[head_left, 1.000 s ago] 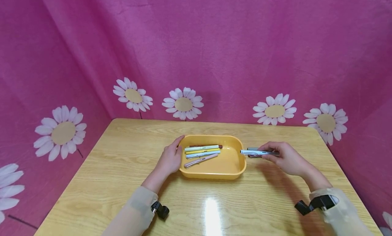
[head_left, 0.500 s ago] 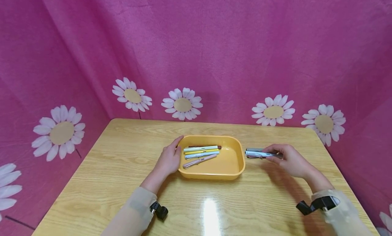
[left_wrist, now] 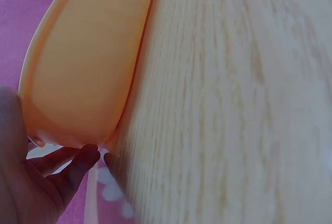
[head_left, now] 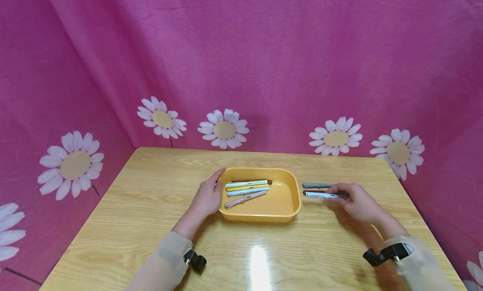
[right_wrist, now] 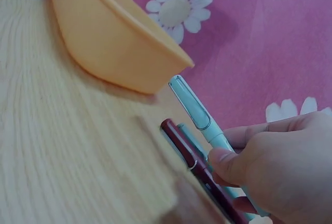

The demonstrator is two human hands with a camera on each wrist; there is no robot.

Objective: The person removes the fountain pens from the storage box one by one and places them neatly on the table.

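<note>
A yellow-orange plastic tray (head_left: 260,218) stands on the table. Several pens lie in its left half: pale green (head_left: 246,183), yellow (head_left: 247,188), light blue (head_left: 248,191), pink (head_left: 245,199), and a dark red one (head_left: 269,182) partly covered. My left hand (head_left: 209,195) holds the tray's left end, its fingers against the outer wall. Right of the tray, my right hand (head_left: 356,202) pinches a light blue pen (right_wrist: 193,105) between thumb and fingers, cap toward the tray. Under it lies a dark red pen (right_wrist: 181,143); a grey-blue pen (head_left: 316,185) lies farther back.
The wooden table (head_left: 170,173) runs back to a pink curtain (head_left: 264,73) printed with white daisies. Black cameras on mounts (head_left: 196,260) are strapped to both wrists. A bright light reflection shows on the near tabletop.
The right hand has moved right, away from the tray's rim, then lower and nearer. The bunched pens have come apart, the grey-blue one now separate on the table. The left hand stays put.
</note>
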